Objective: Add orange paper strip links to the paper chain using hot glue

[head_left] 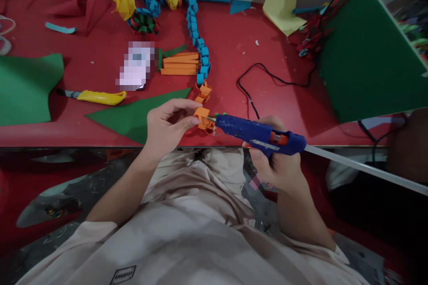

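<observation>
My right hand point(277, 164) is wrapped round the handle of a blue glue gun point(247, 130), from whose back end a long white glue stick point(361, 167) sticks out. The gun's metal nozzle points left and meets an orange paper strip point(202, 116). That strip is pinched between the thumb and fingers of my left hand point(170, 127), near the table's front edge. Just beyond it, orange links join a blue paper chain point(198, 40) that runs away towards the wall. Several folded orange paper strips point(180, 64) lie left of the chain.
A yellow box cutter point(102, 97), a phone point(135, 64) and green paper point(140, 113) lie on the left of the red table point(227, 49). A black cord point(245, 87) curls behind the gun. At right leans a green board point(371, 62); yellow paper point(284, 4) stands by the wall.
</observation>
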Available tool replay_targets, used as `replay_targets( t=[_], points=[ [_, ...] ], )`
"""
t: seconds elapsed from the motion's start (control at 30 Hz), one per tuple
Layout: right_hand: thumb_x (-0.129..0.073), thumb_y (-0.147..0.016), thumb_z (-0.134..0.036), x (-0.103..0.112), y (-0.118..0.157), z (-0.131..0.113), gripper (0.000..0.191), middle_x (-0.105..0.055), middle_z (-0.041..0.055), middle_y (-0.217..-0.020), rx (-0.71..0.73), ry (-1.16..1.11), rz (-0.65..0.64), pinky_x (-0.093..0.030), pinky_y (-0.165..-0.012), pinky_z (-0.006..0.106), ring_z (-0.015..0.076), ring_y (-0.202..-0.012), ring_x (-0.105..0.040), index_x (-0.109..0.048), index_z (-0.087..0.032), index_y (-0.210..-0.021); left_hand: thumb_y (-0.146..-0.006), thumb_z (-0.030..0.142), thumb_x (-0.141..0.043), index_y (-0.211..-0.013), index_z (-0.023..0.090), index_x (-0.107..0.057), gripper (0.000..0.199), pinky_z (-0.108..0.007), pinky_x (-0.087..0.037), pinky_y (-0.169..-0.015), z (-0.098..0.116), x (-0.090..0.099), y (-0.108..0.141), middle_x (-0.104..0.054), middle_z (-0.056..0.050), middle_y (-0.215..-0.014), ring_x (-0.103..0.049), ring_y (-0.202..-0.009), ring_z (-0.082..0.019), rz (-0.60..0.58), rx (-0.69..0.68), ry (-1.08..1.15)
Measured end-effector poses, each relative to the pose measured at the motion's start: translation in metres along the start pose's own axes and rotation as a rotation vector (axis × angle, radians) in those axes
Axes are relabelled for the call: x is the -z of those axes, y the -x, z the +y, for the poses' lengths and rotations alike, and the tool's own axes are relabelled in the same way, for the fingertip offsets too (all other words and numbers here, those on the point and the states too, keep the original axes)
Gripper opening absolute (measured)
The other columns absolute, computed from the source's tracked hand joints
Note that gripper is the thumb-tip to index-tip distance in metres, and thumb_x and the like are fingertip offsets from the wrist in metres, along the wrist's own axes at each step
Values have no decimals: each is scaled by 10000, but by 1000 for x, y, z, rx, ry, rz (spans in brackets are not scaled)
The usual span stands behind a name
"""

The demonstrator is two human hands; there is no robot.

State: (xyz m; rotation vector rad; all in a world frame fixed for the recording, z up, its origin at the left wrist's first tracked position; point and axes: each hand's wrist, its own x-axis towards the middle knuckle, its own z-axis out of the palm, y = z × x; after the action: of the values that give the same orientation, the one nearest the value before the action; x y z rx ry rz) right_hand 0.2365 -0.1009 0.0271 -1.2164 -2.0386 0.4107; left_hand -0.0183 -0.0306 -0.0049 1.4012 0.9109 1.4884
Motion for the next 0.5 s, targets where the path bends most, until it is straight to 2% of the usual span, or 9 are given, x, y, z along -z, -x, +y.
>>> replay_targets(
  t=[0.1, 0.3, 0.5],
  points=[
    [-584, -947, -359, 0, 1, 0, 197, -617, 71, -1019, -15, 6, -6, -507, -784, 475, 250, -774, -630, -540, -258, -1110, -648, 426, -973, -908, 219, -823, 365, -211, -565, -649, 0, -1, -1, -747, -13, -780, -679, -701, -120, 9, -7, 20],
    [-588, -941, -355, -1, 1, 0, 229, -624, 88, -1058, 12, 5, -7, -512, -774, 477, 259, -793, -637, -522, -265, -1141, -679, 406, -961, -913, 229, -826, 323, -197, -568, -651, -2, -1, -1, -755, -6, -775, -683, -693, -109, 1, -51, 38],
    [-587, -935, -393, -1, 3, 0, 231, -619, 77, -1008, -26, -4, -14, -514, -811, 496, 263, -780, -637, -534, -268, -1122, -629, 460, -976, -856, 222, -817, 365, -216, -579, -632, -1, -3, -2, -758, -11, -760, -696, -678, -125, 27, -24, 40]
  ],
)
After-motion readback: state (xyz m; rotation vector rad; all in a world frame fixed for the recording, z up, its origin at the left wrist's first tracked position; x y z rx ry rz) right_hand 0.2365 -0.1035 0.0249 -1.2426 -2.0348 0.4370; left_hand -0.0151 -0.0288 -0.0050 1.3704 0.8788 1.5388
